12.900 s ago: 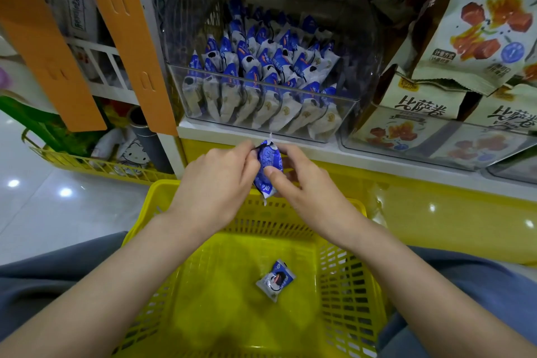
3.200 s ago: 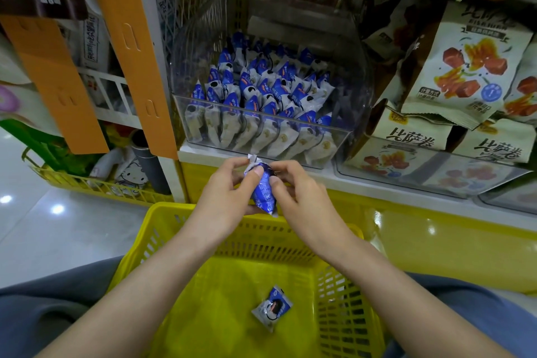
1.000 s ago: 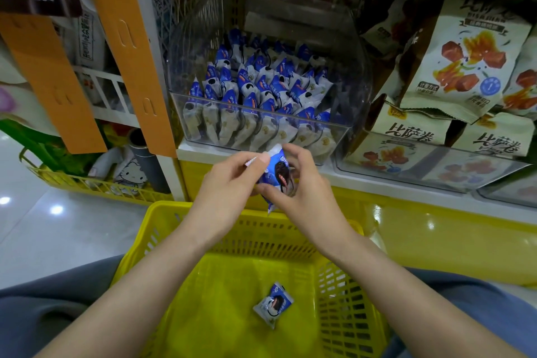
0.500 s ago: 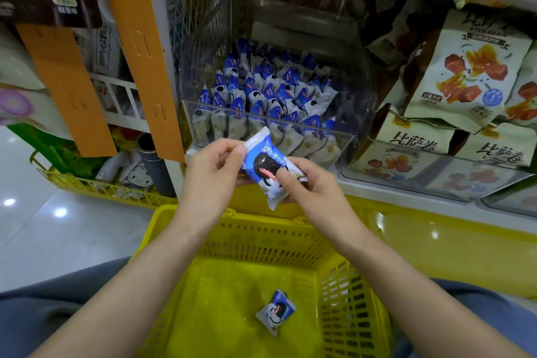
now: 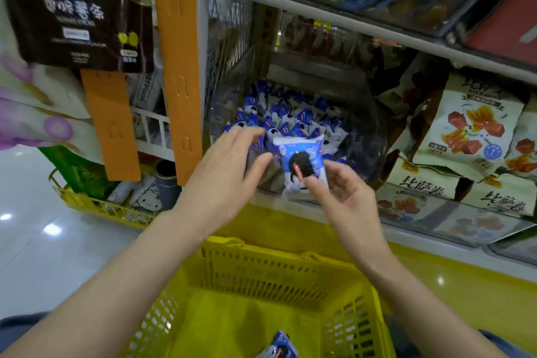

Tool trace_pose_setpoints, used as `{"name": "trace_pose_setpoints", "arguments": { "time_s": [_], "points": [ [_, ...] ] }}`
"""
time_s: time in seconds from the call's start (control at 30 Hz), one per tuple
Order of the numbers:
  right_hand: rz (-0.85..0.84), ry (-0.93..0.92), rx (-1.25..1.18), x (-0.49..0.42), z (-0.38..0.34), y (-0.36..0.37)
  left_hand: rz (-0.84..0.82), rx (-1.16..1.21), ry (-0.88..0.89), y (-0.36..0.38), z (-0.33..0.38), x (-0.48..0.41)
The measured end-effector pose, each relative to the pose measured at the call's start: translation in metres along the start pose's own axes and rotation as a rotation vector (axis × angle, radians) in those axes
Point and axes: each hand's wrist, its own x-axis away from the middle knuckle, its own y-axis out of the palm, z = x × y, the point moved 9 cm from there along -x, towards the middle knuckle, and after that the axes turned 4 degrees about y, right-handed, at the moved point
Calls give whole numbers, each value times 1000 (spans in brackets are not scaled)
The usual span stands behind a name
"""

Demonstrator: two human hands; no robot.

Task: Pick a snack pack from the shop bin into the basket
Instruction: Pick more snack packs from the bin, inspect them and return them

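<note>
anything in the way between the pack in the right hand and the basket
Nothing visible. The right hand pinches the snack pack just beyond the far rim of the open basket; one other pack lies inside.

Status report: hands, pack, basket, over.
Left hand open, beside pack. Right hand pinches pack, in front of bin, not yet in basket. Second pack lies in basket. Path down looks clear.
</note>
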Motion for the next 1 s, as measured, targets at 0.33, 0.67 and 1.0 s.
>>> {"name": "trace_pose_setpoints", "arguments": {
  "time_s": [0.33,0.67,1.0],
  "points": [
    [250,58,145,-147,-13,16,-172,-436,165,17,-20,-27],
    [20,119,667,-203,13,71,-119,-387,178,16,-23,-27],
    [-188,266,981,-214,17,90,-93,-355,182,14,-23,-28]
  ]
}}
